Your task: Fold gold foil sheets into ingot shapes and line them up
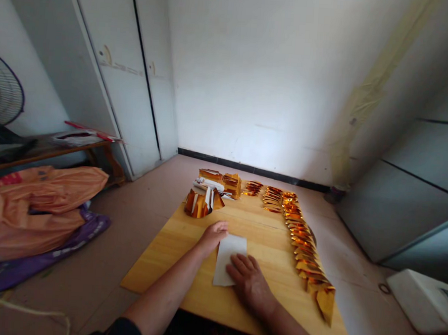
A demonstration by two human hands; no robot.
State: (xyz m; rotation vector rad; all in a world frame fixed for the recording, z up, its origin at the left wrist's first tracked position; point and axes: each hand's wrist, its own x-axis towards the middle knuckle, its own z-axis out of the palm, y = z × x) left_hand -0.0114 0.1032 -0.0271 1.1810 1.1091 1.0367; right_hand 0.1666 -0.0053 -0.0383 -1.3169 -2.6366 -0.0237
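So both hands are working on a white sheet of paper (pixel 230 259) that's lying flat near the middle of the frame, on a light wooden surface (pixel 173 245). The left hand (pixel 214 236) is sitting at the paper's upper left corner, fingers curled loosely down onto the edge, not really gripping anything, more like pinning it. The right hand (pixel 249 280) is lying spread out and flat, palm down, pressing on the lower right part of the sheet, fingers pointing toward the upper left. Up near the far edge of the surface, just above the left hand, a little round bunch of gold foil pieces (pixel 202 202) is standing with white slips sticking out of it, and behind that a stack of gold foil (pixel 223 182) is lying next to some white strips. A long row of folded gold pieces (pixel 303 243) is running down the right side of the surface, from top center toward the lower right, overlapping one another. Over in the left of the frame an orange plastic bag (pixel 35 201) is slumping on the floor, with a fan (pixel 1 93) peeking in at the left edge.
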